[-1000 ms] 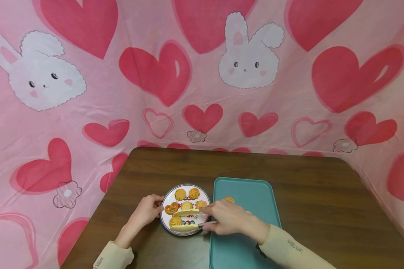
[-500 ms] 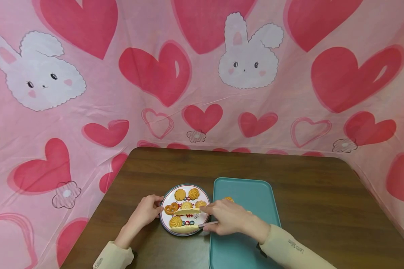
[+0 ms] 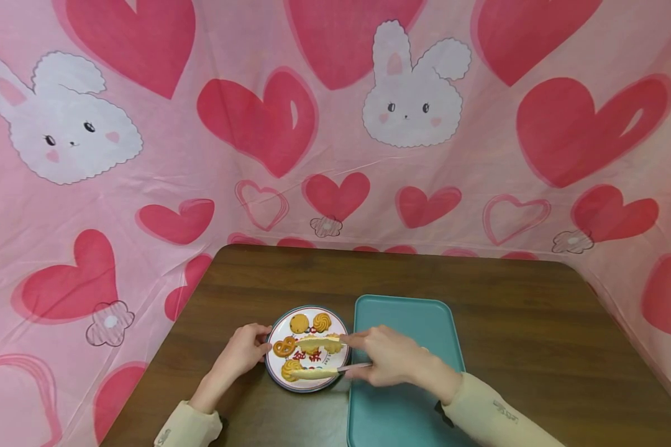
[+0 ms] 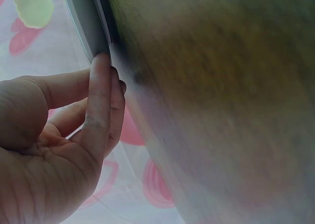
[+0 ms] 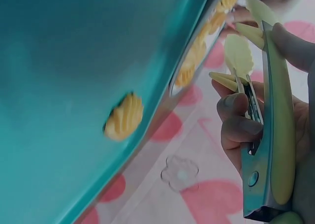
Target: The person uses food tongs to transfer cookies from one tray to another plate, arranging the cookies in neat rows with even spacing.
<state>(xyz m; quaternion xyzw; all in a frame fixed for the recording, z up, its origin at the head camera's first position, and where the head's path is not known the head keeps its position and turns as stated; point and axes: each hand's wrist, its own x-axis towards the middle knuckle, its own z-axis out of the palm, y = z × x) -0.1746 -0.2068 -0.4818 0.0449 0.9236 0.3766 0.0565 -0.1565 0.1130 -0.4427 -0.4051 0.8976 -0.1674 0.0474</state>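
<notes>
My left hand (image 3: 246, 349) pinches the left rim of a round patterned plate (image 3: 330, 361), thumb and fingertips at its edge (image 4: 86, 22) in the left wrist view. A pretzel (image 3: 284, 346), a round cookie (image 3: 299, 323) and several swirled cookies (image 3: 292, 370) lie on it. My right hand (image 3: 388, 357) grips food tongs (image 3: 315, 374) with pale yellow tips. The tongs (image 5: 279, 135) are spread apart over the plate, with nothing seen between their tips in the right wrist view. Their upper arm partly covers the plate's middle cookies.
A teal tray (image 3: 408, 310) lies right of the plate, under my right forearm. One swirled cookie (image 5: 125, 118) sits on it near the edge. The dark wooden table (image 3: 514, 323) reaches back to a pink heart-and-rabbit cloth (image 3: 335, 136).
My right hand and the tongs have shifted a little right and away from me. The tongs' arms are spread wider. My left hand has stayed at the rim.
</notes>
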